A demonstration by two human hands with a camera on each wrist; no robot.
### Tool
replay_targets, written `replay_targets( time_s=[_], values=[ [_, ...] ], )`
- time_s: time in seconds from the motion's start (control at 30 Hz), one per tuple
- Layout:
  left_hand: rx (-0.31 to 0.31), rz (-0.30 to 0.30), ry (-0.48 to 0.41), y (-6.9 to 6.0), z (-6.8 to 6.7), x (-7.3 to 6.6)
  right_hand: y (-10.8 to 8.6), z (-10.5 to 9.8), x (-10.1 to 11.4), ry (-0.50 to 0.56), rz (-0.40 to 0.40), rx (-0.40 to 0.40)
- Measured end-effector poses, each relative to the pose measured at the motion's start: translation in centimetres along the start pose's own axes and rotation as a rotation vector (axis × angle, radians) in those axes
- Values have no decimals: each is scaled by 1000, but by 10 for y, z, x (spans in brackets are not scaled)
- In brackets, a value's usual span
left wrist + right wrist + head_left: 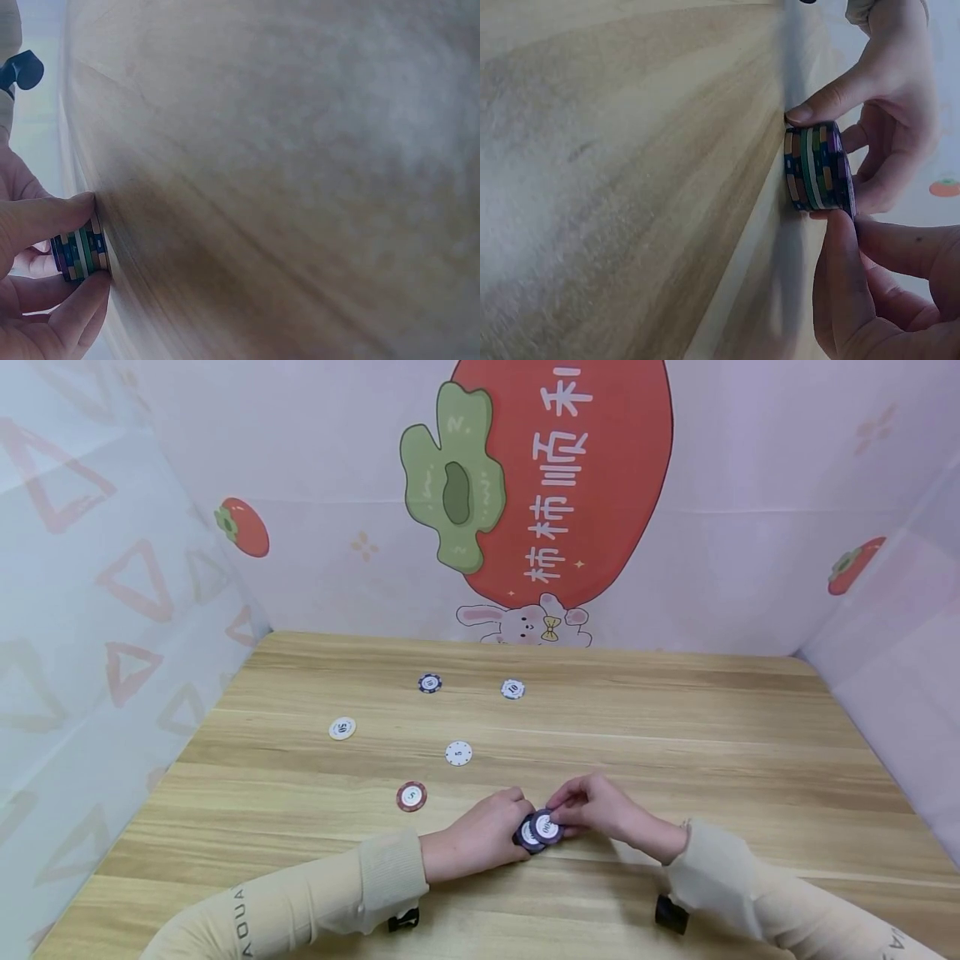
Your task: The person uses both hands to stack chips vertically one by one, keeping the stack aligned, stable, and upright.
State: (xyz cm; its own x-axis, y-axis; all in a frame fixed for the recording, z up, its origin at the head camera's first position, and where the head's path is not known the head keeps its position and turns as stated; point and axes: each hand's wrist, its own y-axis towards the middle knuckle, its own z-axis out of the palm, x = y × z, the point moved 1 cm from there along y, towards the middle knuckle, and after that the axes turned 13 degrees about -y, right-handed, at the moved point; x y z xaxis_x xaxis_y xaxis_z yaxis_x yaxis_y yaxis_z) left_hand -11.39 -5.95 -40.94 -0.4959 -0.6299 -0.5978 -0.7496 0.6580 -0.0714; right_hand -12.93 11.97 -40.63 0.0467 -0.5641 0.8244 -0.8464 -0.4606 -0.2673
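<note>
A short stack of poker chips [810,169] stands on the wooden table, with dark, green, white and tan edges. The left hand [483,833] grips its sides between thumb and fingers. At the stack's right, the right hand [603,810] pinches a purple chip [547,827] marked with a number; this chip overlaps the stack's top, offset to the right in the head view. In the right wrist view, the right hand's fingers [844,262] hold the chip's edge beside the stack. The left wrist view shows the stack [81,251] between fingers.
Farther back and left on the table [675,735] lie separate chips: a red one [412,796], a white one [459,753], a pale one [342,728], a dark blue one [430,683] and a light blue-edged one [513,689]. A patterned cloth [322,577] hangs behind.
</note>
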Motion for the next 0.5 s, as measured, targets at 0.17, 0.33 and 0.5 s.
replay_targets(
  time_s=[0.17,0.33,0.5],
  values=[
    [1,6,6,0,0,0,0,4,2,12,-1,9],
    [-5,24,23,0,-1,0,1,7,5,29,2,16],
    [-9,34,17,0,-1,0,3,10,4,27,-8,15]
  ],
)
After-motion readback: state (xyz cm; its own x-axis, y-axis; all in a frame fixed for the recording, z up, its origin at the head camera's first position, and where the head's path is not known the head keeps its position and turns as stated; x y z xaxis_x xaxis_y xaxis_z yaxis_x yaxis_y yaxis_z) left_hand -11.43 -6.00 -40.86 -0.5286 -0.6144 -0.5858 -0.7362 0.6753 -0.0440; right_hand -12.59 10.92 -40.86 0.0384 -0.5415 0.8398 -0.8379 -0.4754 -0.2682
